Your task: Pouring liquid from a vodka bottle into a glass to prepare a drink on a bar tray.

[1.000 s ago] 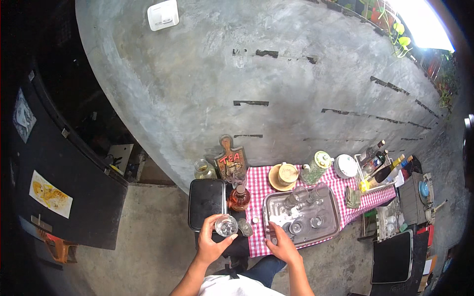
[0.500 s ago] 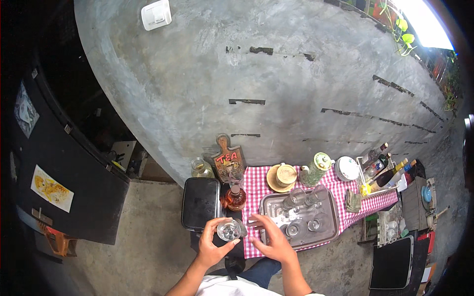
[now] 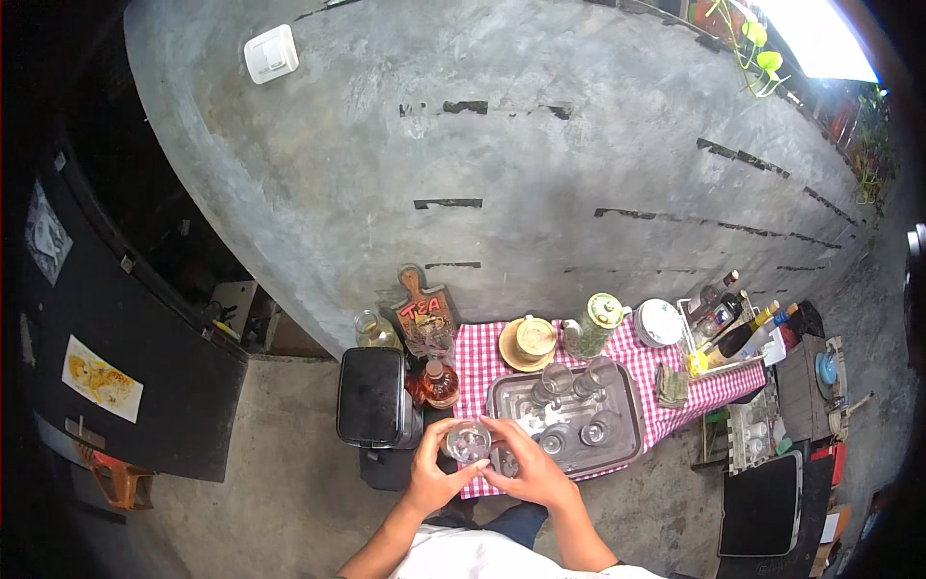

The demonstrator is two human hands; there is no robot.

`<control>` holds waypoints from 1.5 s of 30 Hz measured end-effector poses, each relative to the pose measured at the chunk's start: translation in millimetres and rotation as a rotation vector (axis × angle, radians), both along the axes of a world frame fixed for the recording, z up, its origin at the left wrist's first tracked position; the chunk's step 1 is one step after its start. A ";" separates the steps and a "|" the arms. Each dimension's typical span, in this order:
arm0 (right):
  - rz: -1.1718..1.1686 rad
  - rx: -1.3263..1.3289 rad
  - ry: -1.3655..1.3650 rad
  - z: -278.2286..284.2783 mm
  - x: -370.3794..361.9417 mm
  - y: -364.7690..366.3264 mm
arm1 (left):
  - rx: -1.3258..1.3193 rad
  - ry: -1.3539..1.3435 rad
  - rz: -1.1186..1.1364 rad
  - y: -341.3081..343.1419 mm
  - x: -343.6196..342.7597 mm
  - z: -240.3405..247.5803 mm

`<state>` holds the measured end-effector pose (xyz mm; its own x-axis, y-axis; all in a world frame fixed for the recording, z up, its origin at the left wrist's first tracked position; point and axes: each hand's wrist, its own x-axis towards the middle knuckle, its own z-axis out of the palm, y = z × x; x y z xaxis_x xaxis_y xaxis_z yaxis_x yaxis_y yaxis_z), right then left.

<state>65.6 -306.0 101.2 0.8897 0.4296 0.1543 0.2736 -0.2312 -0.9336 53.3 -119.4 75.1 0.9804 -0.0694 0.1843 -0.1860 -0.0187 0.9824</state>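
A clear drinking glass (image 3: 468,441) is held in front of me, its round mouth turned up toward my view. My left hand (image 3: 436,470) is closed round its left side, fingers at the far rim and thumb in front. On the other side my right hand (image 3: 533,465) curves against the glass, its fingertips and thumb close to those of the left. Just beyond my hands, a grey metal tray (image 3: 632,425) carries several more clear glasses (image 3: 600,427), some upright. The lower part of the held glass is partly hidden by my fingers.
A red-and-white checked cloth (image 3: 476,347) covers the table. Along the back stand a yellow cup on a saucer (image 3: 535,338), a green lidded jug (image 3: 593,326) and stacked white plates (image 3: 659,322). Left are an amber bottle (image 3: 440,384) and a black box (image 3: 371,396); bottles (image 3: 723,318) fill a rack at right.
My right hand has come in from the right and now meets the glass, beside the left hand. The whole view has shifted slightly, with the table things lying further left.
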 end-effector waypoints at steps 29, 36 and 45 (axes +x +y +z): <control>-0.199 0.028 -0.029 6.2 -10.2 -194.8 | 0.040 -0.014 -0.133 -199.5 11.2 13.7; -0.203 0.063 -0.046 11.1 -10.9 -244.9 | 0.035 -0.049 -0.078 -253.5 8.0 16.1; -0.149 0.171 0.020 -2.9 -6.2 -288.2 | 0.129 0.005 -0.049 -294.2 -1.6 35.9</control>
<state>59.4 -594.2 98.3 0.9450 0.2623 0.1956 0.2295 -0.1055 -0.9676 51.7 -413.6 111.0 0.9761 -0.1403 0.1661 -0.1852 -0.1362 0.9732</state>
